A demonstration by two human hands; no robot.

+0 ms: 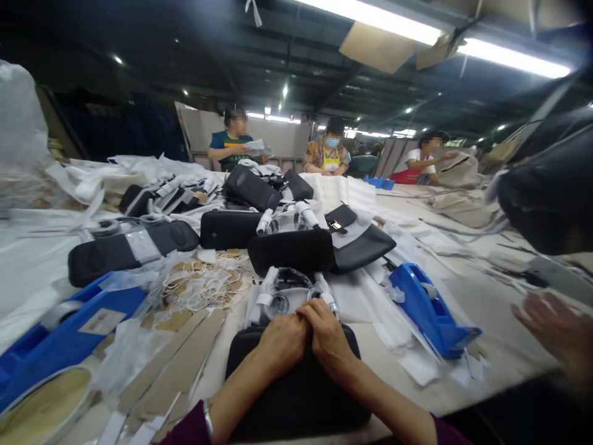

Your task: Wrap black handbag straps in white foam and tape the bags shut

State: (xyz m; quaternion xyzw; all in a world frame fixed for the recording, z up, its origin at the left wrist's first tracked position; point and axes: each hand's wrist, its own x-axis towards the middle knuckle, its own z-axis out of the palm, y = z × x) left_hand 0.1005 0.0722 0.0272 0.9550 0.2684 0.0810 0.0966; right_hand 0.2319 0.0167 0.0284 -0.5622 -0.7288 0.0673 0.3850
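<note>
Directly in front of me lies a black handbag [296, 402], its handles [266, 290] wrapped in white and sticking up behind its top edge. My left hand [283, 340] is closed over the middle of that edge, fingers curled down and partly hidden. Touching it, my right hand [327, 337] also has bent fingers gripping the same spot on the bag. Just beyond stands another black bag [291, 250], and to its right a bag with its flap raised [364, 247].
Blue tape dispensers stand at right [426, 309] and left [69, 334]. Cardboard strips [171, 358] and white cords [208, 284] lie at left, with more black bags [134, 247] behind. A co-worker's hand [551, 321] is at far right; several people work across the table.
</note>
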